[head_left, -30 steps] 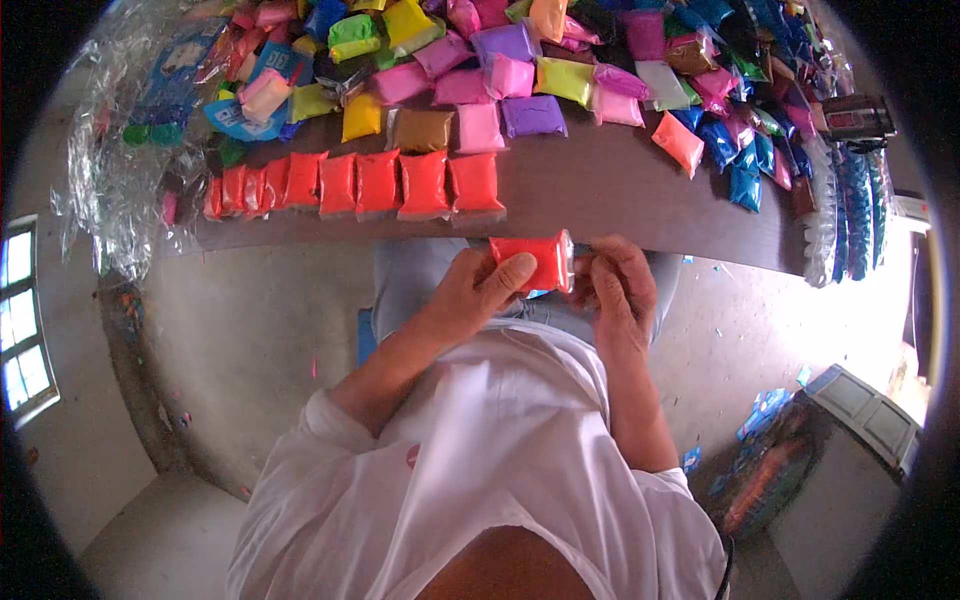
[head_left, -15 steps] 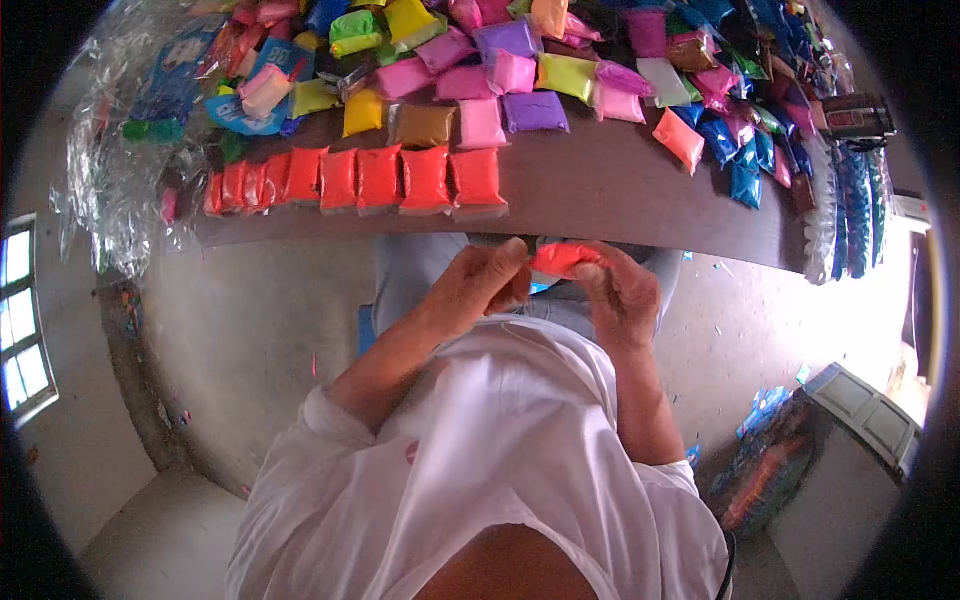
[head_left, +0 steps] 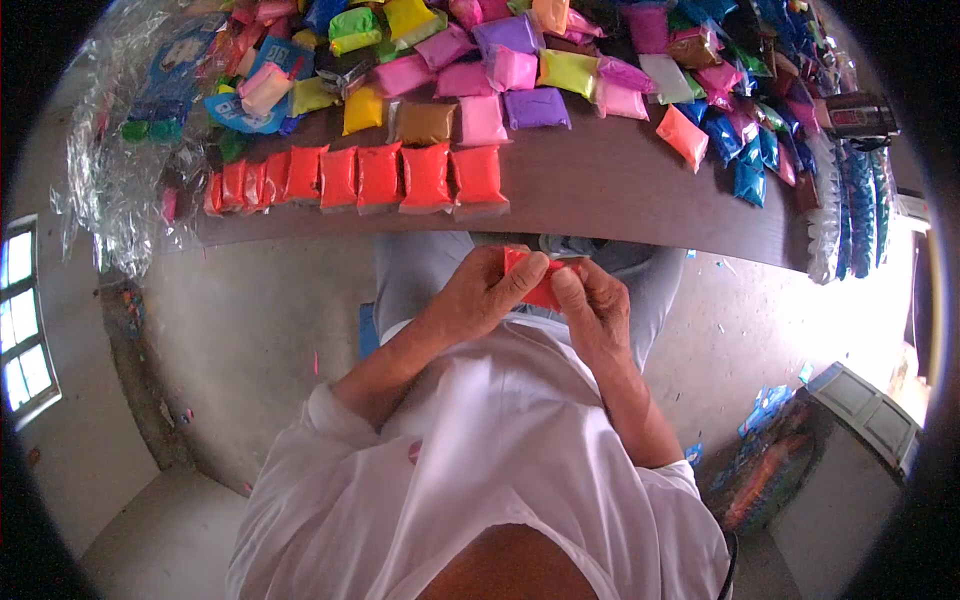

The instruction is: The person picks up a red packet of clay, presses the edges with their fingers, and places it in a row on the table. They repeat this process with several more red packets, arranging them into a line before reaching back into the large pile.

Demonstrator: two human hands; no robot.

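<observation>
Between my two hands, just off the table's near edge and above my lap, is a small red packet (head_left: 543, 292). My left hand (head_left: 492, 290) grips its left side, thumb on top. On the right side my right hand (head_left: 598, 308) pinches it, thumb also on top and fingers curled behind. Parts of the packet are hidden by both thumbs. On the table in front lies a row of similar red packets (head_left: 426, 178) in clear wrapping, the leftmost ones overlapping.
Packets of many colours, such as a purple packet (head_left: 537, 110), pile up across the back of the brown table (head_left: 600, 190). Crumpled clear plastic (head_left: 110, 160) hangs at the left end. A dark cylindrical object (head_left: 860, 116) and packet strips (head_left: 855, 215) are at the right edge.
My right hand has moved left and the hands are closer together. The red packet has turned, and my left hand now holds it too, with both thumbs pressing on it.
</observation>
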